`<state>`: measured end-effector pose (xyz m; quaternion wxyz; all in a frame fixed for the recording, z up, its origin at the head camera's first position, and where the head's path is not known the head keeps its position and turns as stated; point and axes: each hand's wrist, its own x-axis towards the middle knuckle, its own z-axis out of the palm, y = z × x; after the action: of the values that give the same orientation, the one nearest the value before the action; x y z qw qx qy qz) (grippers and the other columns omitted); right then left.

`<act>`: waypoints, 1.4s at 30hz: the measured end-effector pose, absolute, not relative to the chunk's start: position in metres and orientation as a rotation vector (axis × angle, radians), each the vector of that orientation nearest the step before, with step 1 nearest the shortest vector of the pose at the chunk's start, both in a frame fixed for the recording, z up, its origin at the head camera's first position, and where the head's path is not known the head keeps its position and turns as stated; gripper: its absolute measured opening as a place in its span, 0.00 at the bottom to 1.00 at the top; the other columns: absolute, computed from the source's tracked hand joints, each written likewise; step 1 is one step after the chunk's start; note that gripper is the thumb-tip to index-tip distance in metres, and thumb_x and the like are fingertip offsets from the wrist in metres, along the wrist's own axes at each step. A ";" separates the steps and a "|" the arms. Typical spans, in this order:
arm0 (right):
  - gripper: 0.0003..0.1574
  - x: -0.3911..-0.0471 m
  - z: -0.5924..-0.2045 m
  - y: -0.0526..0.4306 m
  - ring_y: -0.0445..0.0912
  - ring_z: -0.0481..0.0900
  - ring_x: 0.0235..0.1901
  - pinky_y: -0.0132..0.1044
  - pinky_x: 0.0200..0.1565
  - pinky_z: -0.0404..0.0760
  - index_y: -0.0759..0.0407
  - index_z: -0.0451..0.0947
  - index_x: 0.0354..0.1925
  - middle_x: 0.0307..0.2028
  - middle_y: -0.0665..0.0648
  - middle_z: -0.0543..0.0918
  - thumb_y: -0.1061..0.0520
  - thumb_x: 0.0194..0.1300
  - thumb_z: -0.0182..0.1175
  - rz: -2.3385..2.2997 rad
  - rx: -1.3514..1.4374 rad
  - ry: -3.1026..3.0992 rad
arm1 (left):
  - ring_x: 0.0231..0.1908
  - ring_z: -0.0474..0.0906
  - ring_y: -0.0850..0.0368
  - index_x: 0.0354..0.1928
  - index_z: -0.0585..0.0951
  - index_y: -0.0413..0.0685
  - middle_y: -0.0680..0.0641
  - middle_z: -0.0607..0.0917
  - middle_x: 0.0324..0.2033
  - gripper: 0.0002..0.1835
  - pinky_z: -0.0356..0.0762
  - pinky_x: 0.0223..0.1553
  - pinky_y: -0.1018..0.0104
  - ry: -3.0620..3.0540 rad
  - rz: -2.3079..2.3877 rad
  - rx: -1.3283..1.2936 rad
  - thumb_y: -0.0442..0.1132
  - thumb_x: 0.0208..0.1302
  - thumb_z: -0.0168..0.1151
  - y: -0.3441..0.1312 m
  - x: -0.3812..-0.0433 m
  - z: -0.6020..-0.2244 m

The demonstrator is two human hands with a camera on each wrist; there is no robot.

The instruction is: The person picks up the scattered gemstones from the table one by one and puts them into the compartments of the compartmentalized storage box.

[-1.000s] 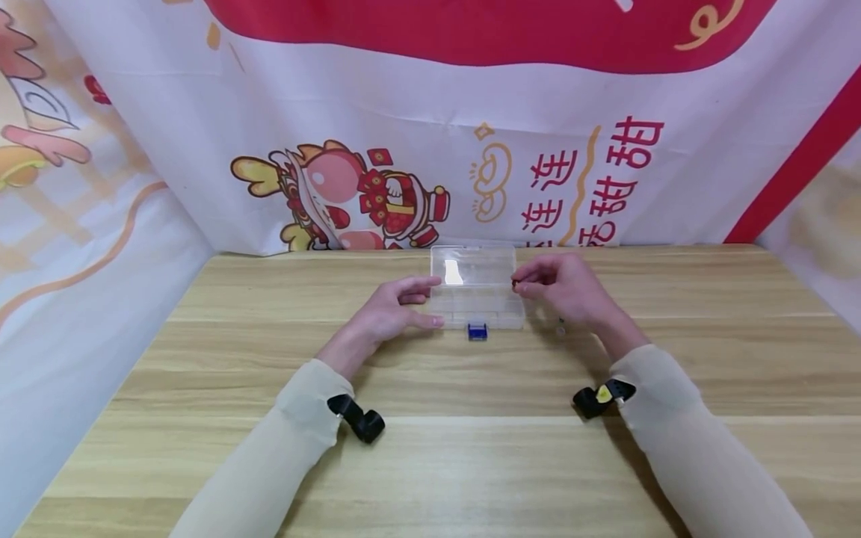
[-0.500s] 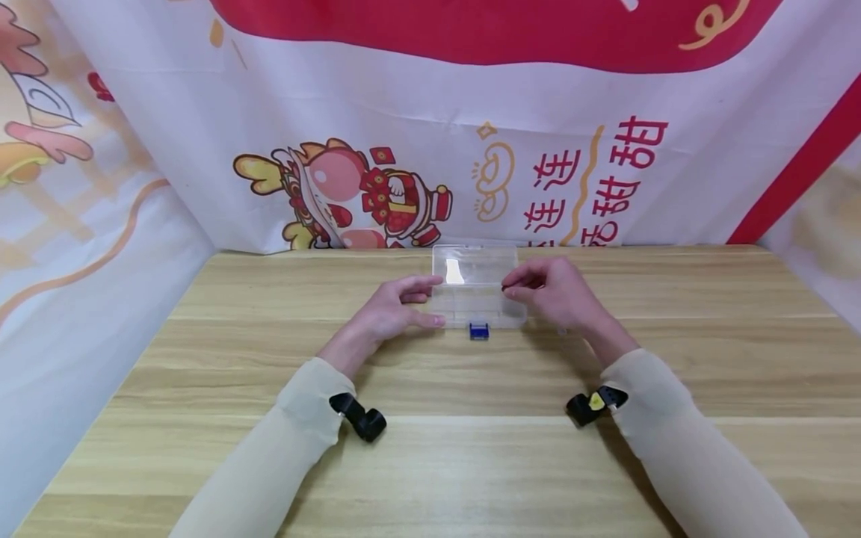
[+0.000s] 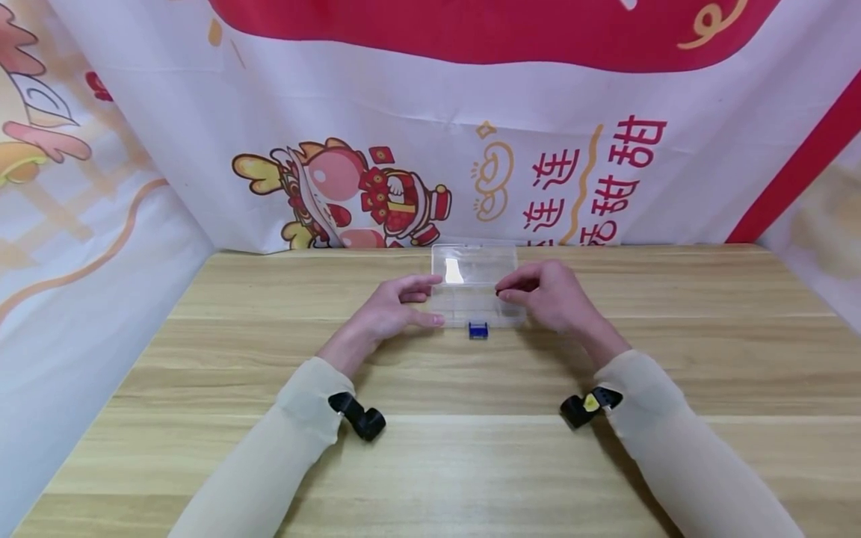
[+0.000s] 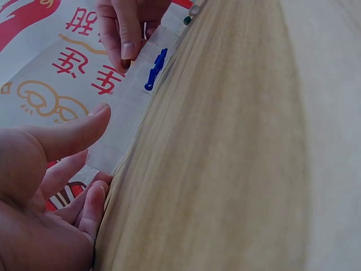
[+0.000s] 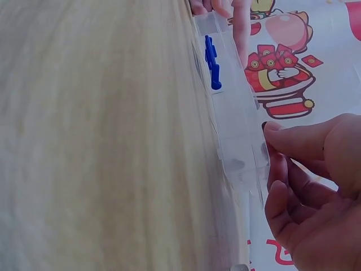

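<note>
A clear plastic compartment box (image 3: pixel 474 302) lies near the back of the table, its transparent lid (image 3: pixel 480 261) raised behind it. On its front edge is a blue latch (image 3: pixel 478 330). My left hand (image 3: pixel 386 310) holds the box's left end, thumb at the front corner and fingers towards the back. Between thumb and fingertips, my right hand (image 3: pixel 551 299) pinches a small dark-red bead-like piece (image 4: pixel 126 65) above the right-hand compartments. Most of that piece is hidden by the fingers; only a dark tip shows in the right wrist view.
Beyond the box's right end, a small green piece (image 4: pixel 188 21) and a clear round piece (image 4: pixel 194 10) lie on the wooden table (image 3: pixel 444 463). A printed cloth (image 3: pixel 403 90) hangs right behind the table's back edge.
My right hand has moved left with the small dark-red piece, from beside the box's right edge to over its compartments. The left hand and the box stay put.
</note>
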<state>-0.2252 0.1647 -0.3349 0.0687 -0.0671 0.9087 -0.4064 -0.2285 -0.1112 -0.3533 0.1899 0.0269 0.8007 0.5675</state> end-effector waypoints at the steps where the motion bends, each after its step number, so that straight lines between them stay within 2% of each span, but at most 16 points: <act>1: 0.11 -0.225 -0.335 0.164 0.50 0.82 0.47 0.41 0.48 0.81 0.51 0.90 0.51 0.49 0.54 0.89 0.56 0.73 0.68 -1.221 -0.201 2.735 | 0.71 0.70 0.49 0.71 0.79 0.66 0.51 0.78 0.70 0.38 0.67 0.78 0.51 2.249 1.597 0.078 0.34 0.59 0.80 -0.111 -0.229 -0.353; 11: 0.10 -0.226 -0.337 0.162 0.50 0.81 0.46 0.41 0.46 0.80 0.48 0.91 0.49 0.48 0.53 0.89 0.57 0.72 0.69 -1.174 -0.198 2.757 | 0.71 0.70 0.49 0.70 0.79 0.66 0.51 0.78 0.69 0.38 0.67 0.78 0.51 2.250 1.600 0.080 0.34 0.58 0.80 -0.112 -0.229 -0.354; 19: 0.10 -0.226 -0.339 0.162 0.49 0.83 0.45 0.38 0.46 0.80 0.51 0.91 0.48 0.46 0.56 0.91 0.57 0.70 0.70 -1.194 -0.231 2.780 | 0.71 0.70 0.49 0.71 0.79 0.66 0.51 0.78 0.70 0.38 0.66 0.78 0.50 2.259 1.591 0.085 0.35 0.59 0.80 -0.112 -0.229 -0.353; 42: 0.09 -0.224 -0.339 0.159 0.50 0.82 0.45 0.39 0.45 0.81 0.49 0.91 0.49 0.47 0.55 0.90 0.56 0.72 0.69 -1.149 -0.174 2.776 | 0.70 0.70 0.49 0.69 0.80 0.67 0.51 0.78 0.69 0.37 0.67 0.78 0.50 2.253 1.596 0.082 0.36 0.58 0.81 -0.112 -0.228 -0.354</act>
<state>-0.2237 0.1592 -0.3386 0.0660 -0.0576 0.9204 -0.3811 -0.2278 -0.1121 -0.3541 0.1886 0.0290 0.8011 0.5674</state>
